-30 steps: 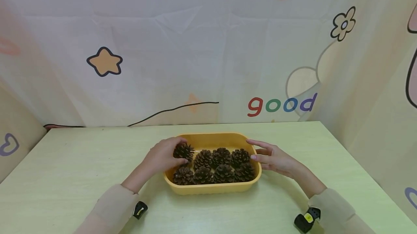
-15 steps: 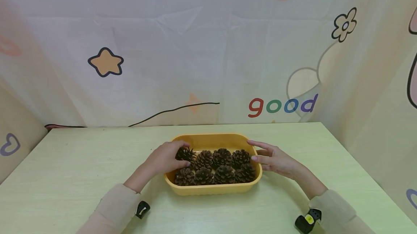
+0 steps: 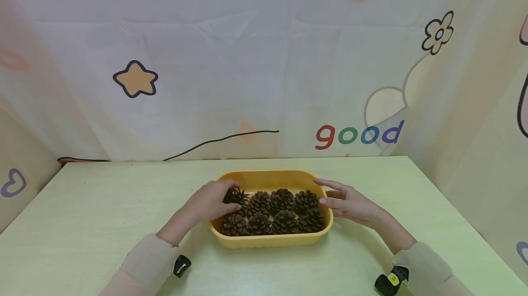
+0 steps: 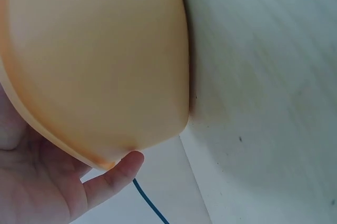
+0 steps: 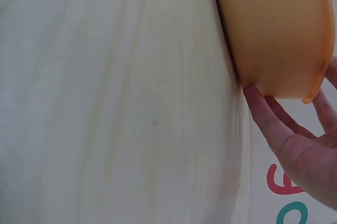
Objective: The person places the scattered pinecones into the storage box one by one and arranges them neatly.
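Note:
A yellow plastic basin (image 3: 268, 241) stands on the table with several brown pine cones (image 3: 284, 221) in two rows. My left hand (image 3: 209, 200) reaches over its left rim and holds a pine cone (image 3: 236, 196) at the back left between thumb and fingers, hiding part of it. One finger of that hand touches the basin's outer wall in the left wrist view. At the opposite end, my right hand (image 3: 350, 202) holds the basin, its thumb over the rim and other fingers against the outside, as the right wrist view (image 5: 295, 134) also shows.
The pale table (image 3: 103, 209) reaches back to a printed curtain (image 3: 198, 80). Curtain also hangs along both sides. Each wrist carries a small black device, such as the one at the right wrist (image 3: 387, 282).
My left hand has shifted slightly to the right with the pine cone it holds. My right hand stays on the basin's right end. The head view has drifted a little.

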Tool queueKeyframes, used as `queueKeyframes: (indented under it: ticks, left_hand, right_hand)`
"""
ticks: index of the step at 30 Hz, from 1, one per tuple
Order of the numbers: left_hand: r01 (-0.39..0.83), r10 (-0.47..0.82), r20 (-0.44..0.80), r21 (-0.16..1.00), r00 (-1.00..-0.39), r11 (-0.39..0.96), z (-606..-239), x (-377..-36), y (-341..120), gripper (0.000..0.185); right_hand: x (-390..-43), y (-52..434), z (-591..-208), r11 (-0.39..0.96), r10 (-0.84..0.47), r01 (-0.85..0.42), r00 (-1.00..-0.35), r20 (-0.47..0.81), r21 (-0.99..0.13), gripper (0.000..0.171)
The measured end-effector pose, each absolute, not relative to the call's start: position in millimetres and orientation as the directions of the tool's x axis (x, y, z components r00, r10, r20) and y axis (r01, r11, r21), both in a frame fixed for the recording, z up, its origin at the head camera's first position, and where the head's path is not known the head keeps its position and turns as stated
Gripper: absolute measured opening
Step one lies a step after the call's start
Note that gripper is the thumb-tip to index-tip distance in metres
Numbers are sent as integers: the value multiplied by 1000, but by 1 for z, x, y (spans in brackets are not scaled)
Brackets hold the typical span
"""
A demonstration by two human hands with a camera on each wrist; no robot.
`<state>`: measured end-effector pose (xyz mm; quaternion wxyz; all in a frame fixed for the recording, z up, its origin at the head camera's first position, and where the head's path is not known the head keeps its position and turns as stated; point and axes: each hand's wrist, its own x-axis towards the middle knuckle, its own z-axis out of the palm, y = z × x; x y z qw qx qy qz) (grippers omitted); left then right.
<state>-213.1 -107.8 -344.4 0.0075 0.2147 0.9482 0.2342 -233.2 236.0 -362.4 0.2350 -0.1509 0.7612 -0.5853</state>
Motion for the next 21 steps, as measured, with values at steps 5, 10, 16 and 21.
queueKeyframes:
  ticks: [5,10,16,21]
  left_hand:
    - [404,419,73,454,-905,794,-344,-211,-107,49]
    - [418,445,67,493,-893,763,-344,-207,-110,52]
    - [433,453,98,525,-886,733,-340,-200,-117,52]
    - [429,431,139,565,-892,705,-337,-196,-125,50]
  right_hand:
    - [-234,236,-365,276,-494,48,-850,-184,-960,69]
    - [-234,236,-365,280,-499,38,-848,-179,-959,70]
    - [-233,237,-364,282,-509,29,-843,-175,-959,68]
    - [-232,240,-362,318,-506,1,-845,-171,-948,67]
